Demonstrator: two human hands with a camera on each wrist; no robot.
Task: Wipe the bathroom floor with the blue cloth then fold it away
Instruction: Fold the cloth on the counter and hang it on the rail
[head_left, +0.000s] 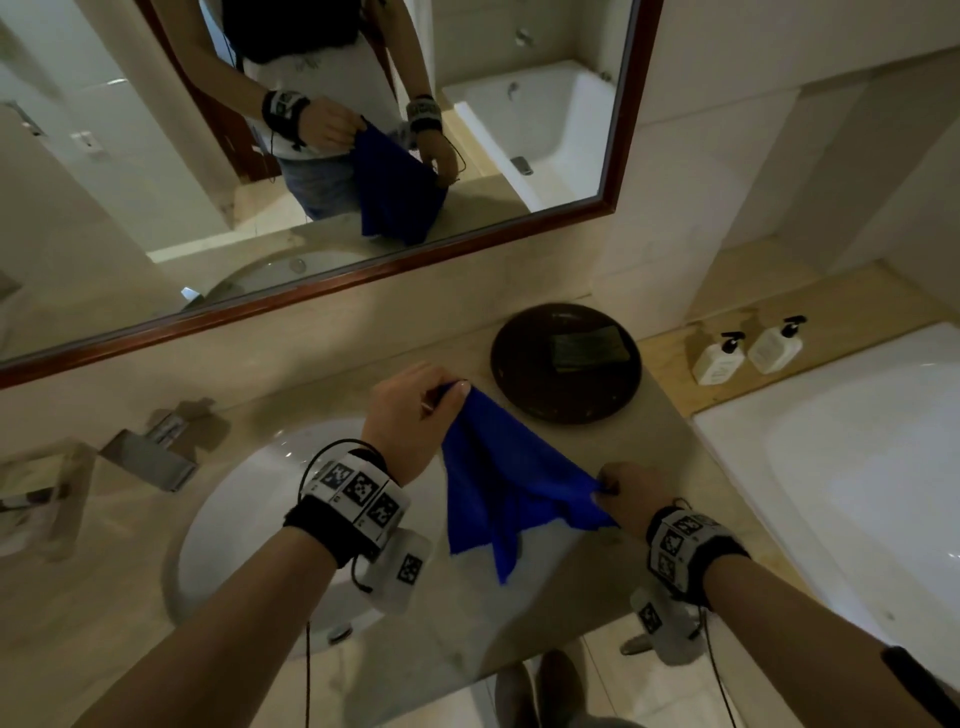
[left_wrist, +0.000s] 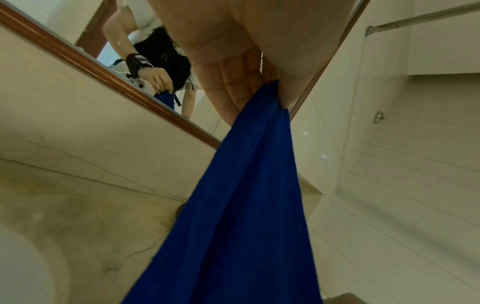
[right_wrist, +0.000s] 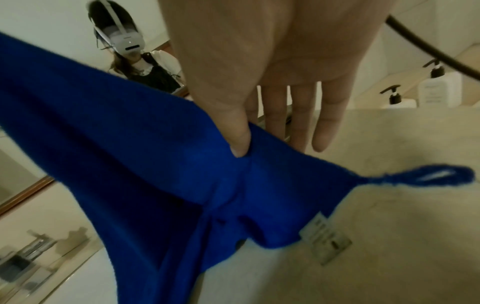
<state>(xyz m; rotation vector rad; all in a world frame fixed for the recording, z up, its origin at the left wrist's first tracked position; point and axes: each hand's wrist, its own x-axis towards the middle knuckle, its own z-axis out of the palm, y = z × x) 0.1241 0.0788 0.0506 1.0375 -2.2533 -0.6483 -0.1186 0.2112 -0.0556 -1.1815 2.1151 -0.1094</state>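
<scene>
left hand (head_left: 410, 410) and right hand (head_left: 631, 493) each pinching a corner of the blue cloth (head_left: 498, 483), stretched over the counter (head_left: 649, 441), lower edge maybe touching it

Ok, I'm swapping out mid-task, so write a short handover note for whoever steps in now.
Left hand: pinches one corner of the blue cloth, held up.
Right hand: thumb and forefinger pinch the corner next to the hanging loop; other fingers straight.
Cloth hangs spread between both hands above the vanity counter, between sink and bathtub.
Wiping: can't tell from here.
Left: fold the cloth and put it away.
</scene>
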